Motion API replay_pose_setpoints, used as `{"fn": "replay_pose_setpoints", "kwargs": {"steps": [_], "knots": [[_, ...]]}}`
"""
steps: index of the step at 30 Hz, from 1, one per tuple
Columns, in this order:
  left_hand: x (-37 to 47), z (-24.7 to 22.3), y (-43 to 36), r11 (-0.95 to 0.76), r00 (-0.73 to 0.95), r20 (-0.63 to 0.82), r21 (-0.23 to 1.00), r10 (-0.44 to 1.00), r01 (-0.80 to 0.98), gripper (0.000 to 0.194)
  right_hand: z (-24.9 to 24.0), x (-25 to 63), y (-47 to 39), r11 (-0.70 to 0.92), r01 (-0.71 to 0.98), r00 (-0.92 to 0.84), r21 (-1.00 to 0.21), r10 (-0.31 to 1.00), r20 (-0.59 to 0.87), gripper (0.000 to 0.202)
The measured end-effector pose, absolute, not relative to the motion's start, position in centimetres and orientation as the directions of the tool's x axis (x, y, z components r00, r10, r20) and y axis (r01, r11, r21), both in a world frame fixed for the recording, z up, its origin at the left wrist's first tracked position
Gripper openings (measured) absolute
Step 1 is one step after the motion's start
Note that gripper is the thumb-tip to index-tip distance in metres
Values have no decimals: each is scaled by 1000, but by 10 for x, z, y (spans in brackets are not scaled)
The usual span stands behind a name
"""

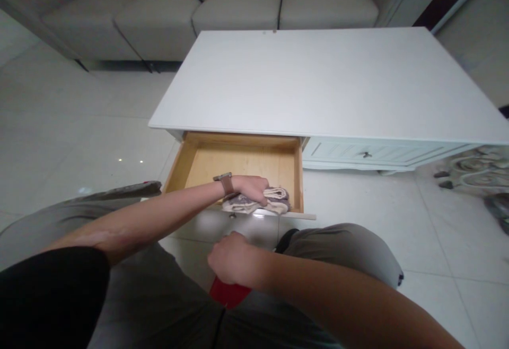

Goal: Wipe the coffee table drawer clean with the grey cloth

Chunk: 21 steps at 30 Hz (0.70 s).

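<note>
A wooden drawer is pulled out from the left part of a white table. My left hand, with a brown-strapped watch on its wrist, grips a folded cloth in cream and grey-purple at the drawer's front right. Nearer to me, between my knees, my right hand is closed. A red object shows just below it; whether the fingers hold it is hidden.
A closed drawer with a small knob is on the table's right side. Behind the table stands a grey sofa. Metal scrollwork rests at the far right on the tiled floor.
</note>
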<state>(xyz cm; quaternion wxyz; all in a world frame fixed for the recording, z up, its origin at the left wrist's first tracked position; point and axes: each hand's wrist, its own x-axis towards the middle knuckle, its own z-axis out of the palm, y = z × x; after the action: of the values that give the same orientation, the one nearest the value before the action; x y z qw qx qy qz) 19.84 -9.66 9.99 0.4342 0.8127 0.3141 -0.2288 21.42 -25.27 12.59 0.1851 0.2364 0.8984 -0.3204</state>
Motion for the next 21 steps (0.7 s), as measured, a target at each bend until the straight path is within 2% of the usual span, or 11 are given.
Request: {"fn": "replay_pose_setpoints", "kwargs": {"steps": [2,5,8,12,17,21], "knots": [[236,93,-104,-429,791,-546,666,277,610,29,124,214,-250,701,556,-792,-446,286,-539,19],[273,87,-114,-577,814,-485,581,319,573,23,124,215,-245,696,595,-758,-402,321,-567,24],[275,90,-117,-609,780,-520,507,349,611,26,125,216,-244,675,616,-750,-407,344,-565,26],[236,101,-115,-582,683,-605,404,408,706,30,123,216,-245,641,642,-744,-420,387,-545,23],[155,108,-106,-497,512,-722,265,466,826,29,119,214,-242,638,627,-742,-447,313,-593,26],[73,107,-96,-434,303,-777,43,551,900,26,123,216,-242,644,617,-748,-451,303,-590,29]]}}
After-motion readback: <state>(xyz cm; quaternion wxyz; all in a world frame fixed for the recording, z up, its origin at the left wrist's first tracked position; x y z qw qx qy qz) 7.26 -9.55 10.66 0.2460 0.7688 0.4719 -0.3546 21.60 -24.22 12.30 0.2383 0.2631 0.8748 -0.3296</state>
